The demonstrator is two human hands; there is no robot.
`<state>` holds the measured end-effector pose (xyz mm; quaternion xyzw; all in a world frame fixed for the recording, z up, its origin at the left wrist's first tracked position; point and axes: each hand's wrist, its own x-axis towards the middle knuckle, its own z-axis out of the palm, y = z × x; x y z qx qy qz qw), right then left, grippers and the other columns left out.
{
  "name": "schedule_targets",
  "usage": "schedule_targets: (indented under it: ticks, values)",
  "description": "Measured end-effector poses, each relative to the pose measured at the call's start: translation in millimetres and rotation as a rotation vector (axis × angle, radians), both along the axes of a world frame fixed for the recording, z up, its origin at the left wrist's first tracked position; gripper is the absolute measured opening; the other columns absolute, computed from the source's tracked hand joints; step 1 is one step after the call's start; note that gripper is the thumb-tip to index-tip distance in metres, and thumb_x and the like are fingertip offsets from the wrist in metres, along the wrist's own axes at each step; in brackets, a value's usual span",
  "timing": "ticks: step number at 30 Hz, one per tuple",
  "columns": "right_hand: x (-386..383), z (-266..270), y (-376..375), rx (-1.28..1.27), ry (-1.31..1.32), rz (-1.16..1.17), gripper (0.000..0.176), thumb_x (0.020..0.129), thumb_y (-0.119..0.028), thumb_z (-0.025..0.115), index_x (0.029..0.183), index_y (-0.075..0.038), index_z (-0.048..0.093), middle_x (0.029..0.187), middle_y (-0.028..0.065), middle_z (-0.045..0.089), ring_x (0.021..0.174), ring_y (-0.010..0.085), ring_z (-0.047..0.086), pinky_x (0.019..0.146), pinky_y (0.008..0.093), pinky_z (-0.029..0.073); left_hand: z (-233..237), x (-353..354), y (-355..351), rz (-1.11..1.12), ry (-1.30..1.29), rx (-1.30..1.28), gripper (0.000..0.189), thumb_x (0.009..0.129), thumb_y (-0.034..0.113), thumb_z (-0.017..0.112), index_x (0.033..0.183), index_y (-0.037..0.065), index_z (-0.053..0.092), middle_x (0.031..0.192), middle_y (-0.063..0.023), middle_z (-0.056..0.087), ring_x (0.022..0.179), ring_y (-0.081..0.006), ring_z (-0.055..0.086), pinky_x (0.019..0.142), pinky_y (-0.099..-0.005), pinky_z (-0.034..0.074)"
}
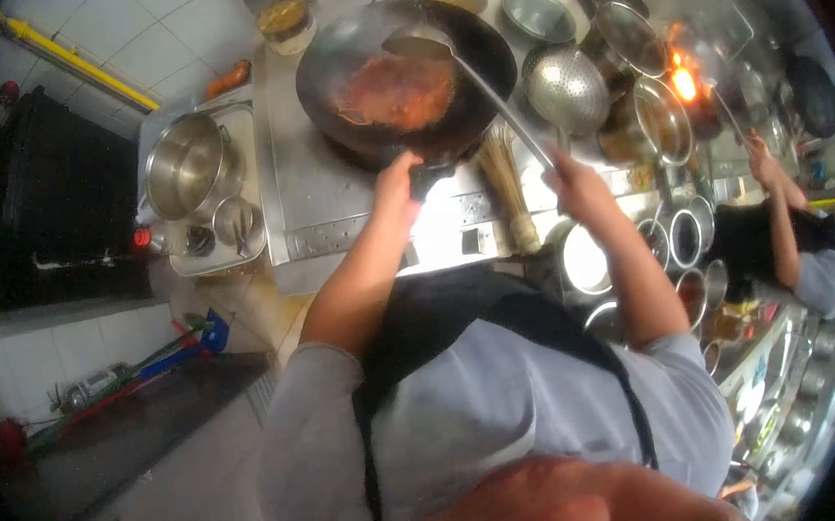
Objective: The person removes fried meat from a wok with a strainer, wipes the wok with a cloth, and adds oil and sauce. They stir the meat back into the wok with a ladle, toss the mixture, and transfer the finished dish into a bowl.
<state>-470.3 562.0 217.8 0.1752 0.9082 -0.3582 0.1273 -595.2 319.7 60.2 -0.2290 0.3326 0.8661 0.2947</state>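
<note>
A large dark wok [320, 84] stands on the steel stove top, with reddish food [396, 92] in it and some haze above. My left hand [396, 184] is closed at the wok's near edge, on its handle. My right hand [576, 185] is wrapped round the long metal handle of a ladle [422, 47], whose bowl hangs over the far part of the wok. Just right of the wok, a bamboo brush [506, 187] lies between my two arms. A perforated strainer [567, 90] rests further right.
On the left, a tray [199, 266] holds a steel pot [185, 164]. Bowls [537, 14] stand behind the strainer. Several round containers [685, 238] line the right side. Flames [685, 79] rise at the far right, near a co-worker's hand [763, 165] holding a utensil.
</note>
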Motion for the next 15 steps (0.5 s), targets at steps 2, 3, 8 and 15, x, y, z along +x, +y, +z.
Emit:
schedule_targets:
  ticks: [2,3,8,15]
  values:
    - [-24.1,-19.4,-8.0,0.183,0.122,0.065,0.052,0.091,-0.024,0.054,0.14,-0.01,0.041,0.097,0.0285,0.063,0.093,0.0422,0.062,0.083,0.0451,0.048,-8.7,-7.2,5.4,0.039,0.022,0.029,0.016,0.075,0.009,0.063,0.087,0.003,0.053,0.077,-0.0114,0.061,0.067,-0.0279,0.064,0.059,-0.0424,0.055]
    - [-37.4,-31.7,-9.9,0.183,0.118,0.063,0.052,0.091,-0.024,0.054,0.14,-0.01,0.041,0.097,0.0285,0.063,0.093,0.0422,0.062,0.083,0.0451,0.048,-7.1,-6.8,4.9,0.021,-0.018,0.008,0.016,0.075,0.008,0.063,0.087,0.003,0.054,0.078,-0.012,0.061,0.068,-0.0282,0.064,0.059,-0.0425,0.055]
    - [-60.3,-34.9,-21.4,0.357,-0.002,0.231,0.055,0.094,-0.028,0.052,0.145,-0.02,0.033,0.091,0.0226,0.066,0.084,0.0354,0.066,0.075,0.0456,0.052,-1.2,-9.0,3.2,-0.007,-0.026,-0.042,0.016,0.074,0.007,0.063,0.087,0.003,0.055,0.082,-0.0136,0.063,0.071,-0.0293,0.065,0.063,-0.0428,0.055]
    - [-40.9,-21.8,-5.3,0.386,-0.106,0.314,0.055,0.095,-0.02,0.049,0.147,-0.023,0.029,0.082,0.0203,0.064,0.074,0.0326,0.064,0.068,0.0456,0.05,-12.4,-7.7,3.0,0.012,-0.069,-0.002,0.016,0.075,0.007,0.063,0.089,0.001,0.058,0.085,-0.0135,0.064,0.075,-0.0282,0.065,0.064,-0.0435,0.056]
